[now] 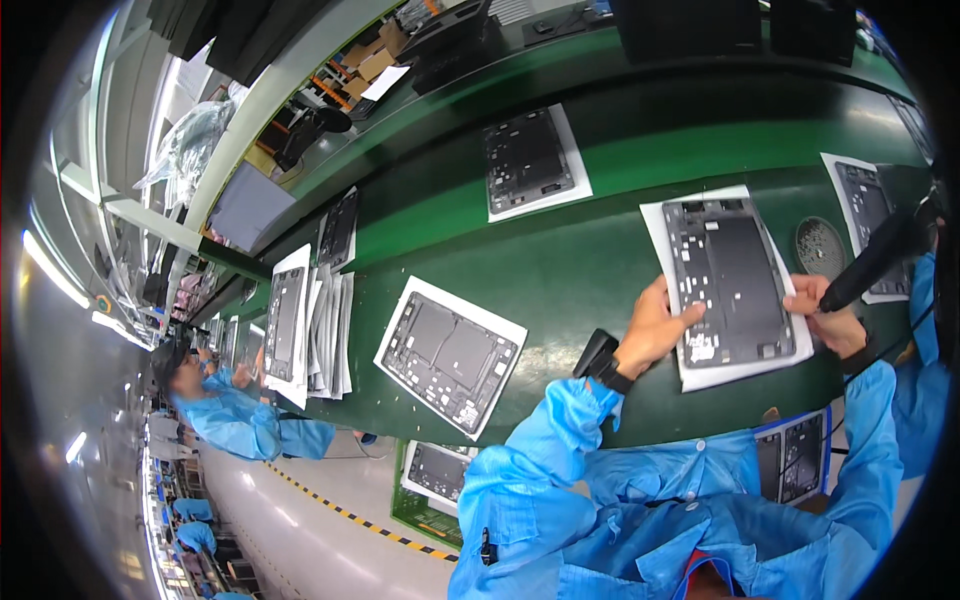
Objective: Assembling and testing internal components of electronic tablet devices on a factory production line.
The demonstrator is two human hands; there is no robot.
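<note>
In front of me, a dark tablet housing [735, 285] with its inner parts showing rests on a white sheet [655, 225]. My left hand [655, 330] grips its left edge, thumb on top. At its right edge are the bent fingers of my right hand [828, 318], closed on the rim. A black, thick stick-shaped tool [875, 258] slants down to those fingers; whether they also hold it I cannot tell. Beside the housing sits a round dish [820, 248] of small metal pieces. To the left, another open tablet housing [455, 355] lies on white backing.
More housings lie on the green bench: one at the back [530, 160], one at the right [868, 205]. A stack of white sheets [330, 335] stands at the left, near a co-worker in blue [235, 420]. Below the front edge is a green crate [425, 515].
</note>
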